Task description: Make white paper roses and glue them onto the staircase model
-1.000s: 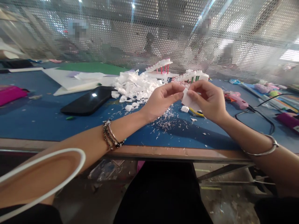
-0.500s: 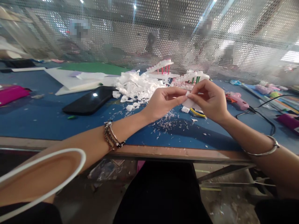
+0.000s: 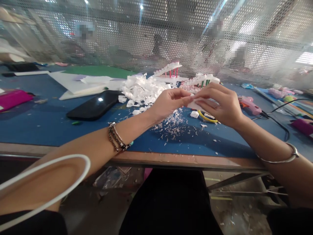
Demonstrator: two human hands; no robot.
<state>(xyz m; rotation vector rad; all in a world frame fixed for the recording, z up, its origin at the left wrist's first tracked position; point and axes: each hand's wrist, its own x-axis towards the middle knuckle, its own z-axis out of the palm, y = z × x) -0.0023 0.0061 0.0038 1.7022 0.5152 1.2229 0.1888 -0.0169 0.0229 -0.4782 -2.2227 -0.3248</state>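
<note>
My left hand [image 3: 167, 103] and my right hand [image 3: 223, 103] meet at their fingertips above the blue tabletop. Between them is a small piece of white paper [image 3: 195, 104], pinched by both and partly covered by my fingers. Behind my left hand lies a heap of torn white paper [image 3: 143, 88]. Fine white shreds [image 3: 172, 127] are scattered on the table below my hands. Under my right hand are a yellow ring [image 3: 206, 118] and a white scrap [image 3: 194, 114].
A black phone [image 3: 94, 106] lies to the left, before white sheets [image 3: 75, 85] and a green sheet [image 3: 97, 70]. Small white models on red [image 3: 173, 72] and green posts stand behind. A pink glue gun [image 3: 251, 106] with a black cable lies right. Perforated metal [image 3: 137, 42] stands behind the table.
Both hands have shifted slightly left with the paper. My right fingers are stretched out more over it, and its angle has changed a little.
</note>
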